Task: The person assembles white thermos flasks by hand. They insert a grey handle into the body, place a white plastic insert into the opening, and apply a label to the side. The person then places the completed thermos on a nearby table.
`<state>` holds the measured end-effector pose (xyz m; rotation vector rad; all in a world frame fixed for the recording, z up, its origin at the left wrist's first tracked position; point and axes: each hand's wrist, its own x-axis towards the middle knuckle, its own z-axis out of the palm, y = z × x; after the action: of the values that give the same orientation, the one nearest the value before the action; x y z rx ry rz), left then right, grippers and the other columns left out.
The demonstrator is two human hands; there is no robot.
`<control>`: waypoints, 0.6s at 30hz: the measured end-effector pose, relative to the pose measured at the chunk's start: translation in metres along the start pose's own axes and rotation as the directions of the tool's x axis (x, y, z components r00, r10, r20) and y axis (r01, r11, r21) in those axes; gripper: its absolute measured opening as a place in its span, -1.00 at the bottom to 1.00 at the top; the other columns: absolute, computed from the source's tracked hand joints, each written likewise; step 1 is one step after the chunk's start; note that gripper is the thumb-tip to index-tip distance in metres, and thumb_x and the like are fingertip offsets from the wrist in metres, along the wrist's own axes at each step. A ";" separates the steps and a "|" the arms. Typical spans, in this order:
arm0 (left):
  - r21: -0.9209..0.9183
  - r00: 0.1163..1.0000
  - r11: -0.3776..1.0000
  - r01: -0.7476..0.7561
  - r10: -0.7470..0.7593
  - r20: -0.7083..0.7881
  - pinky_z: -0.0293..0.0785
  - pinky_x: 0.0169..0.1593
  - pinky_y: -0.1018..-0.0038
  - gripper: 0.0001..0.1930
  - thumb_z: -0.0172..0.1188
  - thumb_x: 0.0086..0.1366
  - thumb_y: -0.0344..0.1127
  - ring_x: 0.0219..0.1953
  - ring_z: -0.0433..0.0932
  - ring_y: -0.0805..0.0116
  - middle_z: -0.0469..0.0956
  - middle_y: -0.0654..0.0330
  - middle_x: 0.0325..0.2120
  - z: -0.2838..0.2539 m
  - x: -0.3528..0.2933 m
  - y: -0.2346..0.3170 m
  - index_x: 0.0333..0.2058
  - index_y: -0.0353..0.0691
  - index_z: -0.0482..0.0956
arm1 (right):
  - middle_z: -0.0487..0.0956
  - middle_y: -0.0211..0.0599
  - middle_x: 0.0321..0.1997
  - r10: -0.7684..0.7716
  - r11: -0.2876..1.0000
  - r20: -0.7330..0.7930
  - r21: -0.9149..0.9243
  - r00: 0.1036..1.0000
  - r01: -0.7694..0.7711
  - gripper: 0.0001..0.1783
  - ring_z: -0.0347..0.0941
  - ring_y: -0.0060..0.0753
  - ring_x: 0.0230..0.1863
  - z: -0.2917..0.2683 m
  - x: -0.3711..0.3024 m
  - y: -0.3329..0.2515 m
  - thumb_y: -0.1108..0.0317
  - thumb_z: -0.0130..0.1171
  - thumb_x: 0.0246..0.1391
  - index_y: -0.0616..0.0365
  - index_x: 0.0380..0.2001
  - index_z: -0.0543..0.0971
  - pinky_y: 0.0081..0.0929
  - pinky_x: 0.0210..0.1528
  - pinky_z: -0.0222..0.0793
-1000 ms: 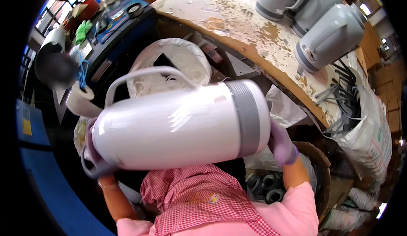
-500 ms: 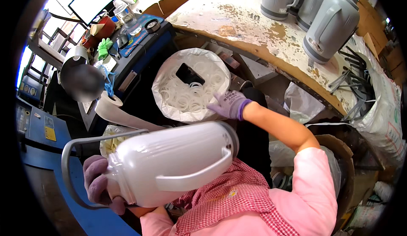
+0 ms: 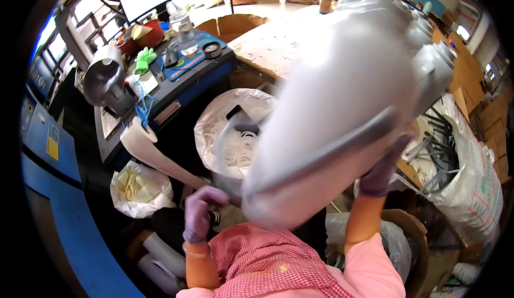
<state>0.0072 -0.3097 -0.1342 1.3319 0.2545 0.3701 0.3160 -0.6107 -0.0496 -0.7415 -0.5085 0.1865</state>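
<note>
A large pale grey thermos jug (image 3: 332, 100), smeared by motion, slants across the middle with its side handle (image 3: 332, 151) facing me. My right hand (image 3: 388, 164), in a purple-grey glove, is closed on the jug's right side, its fingers partly hidden. The blurred curve of the jug's grey carrying handle (image 3: 218, 151) passes over a white-lined tub (image 3: 202, 129) of clear rings. Next to the low end of that curve, my gloved left hand (image 3: 203, 212) has its fingers curled in. Whether anything is inside them is hidden. A dark phone (image 3: 234, 112) lies on the rings.
More grey jugs (image 3: 435, 73) stand on the worn table (image 3: 267, 46) at the right. A sack (image 3: 471, 185) there holds dark grey handles (image 3: 444, 153). On the left are a dark desk (image 3: 184, 86), a white roll (image 3: 140, 135), a bag of yellowish pieces (image 3: 142, 204) and a blue machine (image 3: 69, 218).
The jug has swung up and to the right, off my left hand. My right hand has left the ring tub and now grips the jug; my left hand is near my lap. The view has shifted.
</note>
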 end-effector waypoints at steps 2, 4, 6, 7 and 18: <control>0.257 0.983 0.955 -0.146 0.170 -0.070 0.50 0.00 0.42 -0.52 0.16 0.30 -0.02 -0.07 0.55 0.26 0.57 0.00 -0.05 0.032 -0.008 0.027 -0.14 -0.43 0.61 | 0.48 -0.25 0.21 -0.061 0.996 0.012 0.070 0.998 0.060 -0.25 0.41 -0.26 0.17 -0.025 0.053 -0.034 -0.35 -0.14 0.30 0.10 0.19 0.36 -0.27 0.26 0.32; 0.372 0.923 0.904 -0.211 0.309 -0.229 0.46 0.07 0.37 -0.42 0.13 0.30 0.06 -0.05 0.56 0.23 0.57 -0.01 -0.07 -0.007 -0.042 0.029 -0.10 -0.48 0.58 | 0.49 -0.29 0.24 -0.285 0.941 -0.411 -0.293 0.866 0.170 -0.27 0.41 -0.28 0.20 -0.005 0.095 -0.040 -0.30 -0.12 0.35 0.04 0.30 0.35 -0.30 0.21 0.38; 0.221 0.808 0.928 -0.301 0.371 -0.457 0.46 0.14 0.32 -0.31 -0.02 0.41 0.22 -0.03 0.59 0.22 0.58 -0.03 -0.03 -0.037 -0.081 0.028 0.04 -0.45 0.51 | 0.59 -0.21 0.03 -0.581 0.397 -0.120 -0.906 0.805 0.151 -0.36 0.53 -0.24 -0.01 -0.053 0.144 -0.053 -0.20 -0.05 0.34 0.10 0.18 0.42 -0.32 0.04 0.45; 0.279 0.751 0.909 -0.310 0.414 -0.513 0.45 0.14 0.32 -0.34 -0.09 0.45 0.18 -0.03 0.59 0.26 0.59 0.01 -0.02 -0.054 -0.100 0.031 0.08 -0.41 0.50 | 0.62 -0.15 -0.01 -0.676 -0.115 0.136 -0.990 0.724 0.079 -0.41 0.57 -0.20 -0.05 -0.092 0.173 -0.064 -0.12 -0.01 0.33 0.12 0.18 0.43 -0.30 0.02 0.47; -0.261 -0.528 0.917 -0.302 -0.389 -0.755 0.46 -0.25 0.42 -0.42 0.35 0.21 0.02 -0.10 0.48 0.33 0.48 0.23 -0.01 -0.170 -0.371 -0.246 0.13 -0.09 0.47 | 0.73 -0.16 -0.19 -0.718 -0.337 0.173 -0.934 0.674 -0.119 -0.47 0.62 -0.24 -0.19 -0.254 0.388 -0.092 -0.12 0.33 0.11 0.19 -0.20 0.73 -0.31 -0.08 0.50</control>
<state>-0.3692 -0.3544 -0.4223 -0.0871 1.8358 1.5319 0.7776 -0.6992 0.0006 -2.1949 -0.1414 -1.3573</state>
